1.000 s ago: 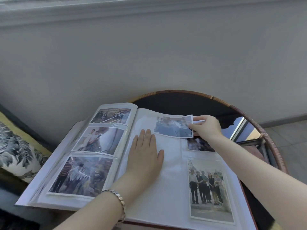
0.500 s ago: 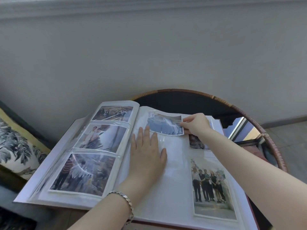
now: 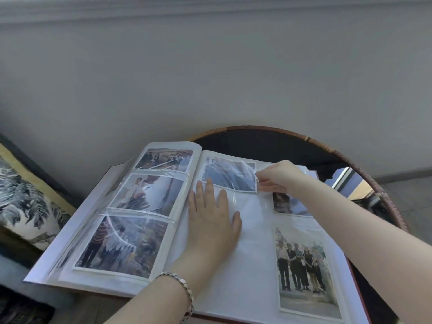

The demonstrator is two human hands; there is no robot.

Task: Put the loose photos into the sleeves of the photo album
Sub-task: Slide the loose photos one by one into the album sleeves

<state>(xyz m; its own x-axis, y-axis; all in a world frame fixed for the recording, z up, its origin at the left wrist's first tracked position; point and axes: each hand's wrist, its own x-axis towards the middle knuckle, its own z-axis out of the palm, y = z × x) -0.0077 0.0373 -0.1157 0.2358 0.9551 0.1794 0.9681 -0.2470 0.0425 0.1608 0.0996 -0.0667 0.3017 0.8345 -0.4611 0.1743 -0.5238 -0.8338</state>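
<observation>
The photo album (image 3: 247,272) lies open on a round table. Its left page holds three photos in sleeves. On the right page, a bluish photo (image 3: 230,174) sits mostly inside the top-left sleeve under clear plastic. My right hand (image 3: 278,176) pinches that photo's right edge. My left hand (image 3: 211,216) presses flat on the right page just below it, fingers straight. Two more photos (image 3: 306,267) lie along the right side of the right page, one a group portrait, the other partly hidden by my right arm.
The dark round table with a woven rattan rim (image 3: 364,169) carries the album, which overhangs its left side. A leaf-patterned cushion (image 3: 25,206) sits at the far left. A grey wall (image 3: 210,78) rises close behind.
My right hand has slid the bluish photo leftward, from over the middle of the page into the top-left sleeve. My left hand stays pressed on the page.
</observation>
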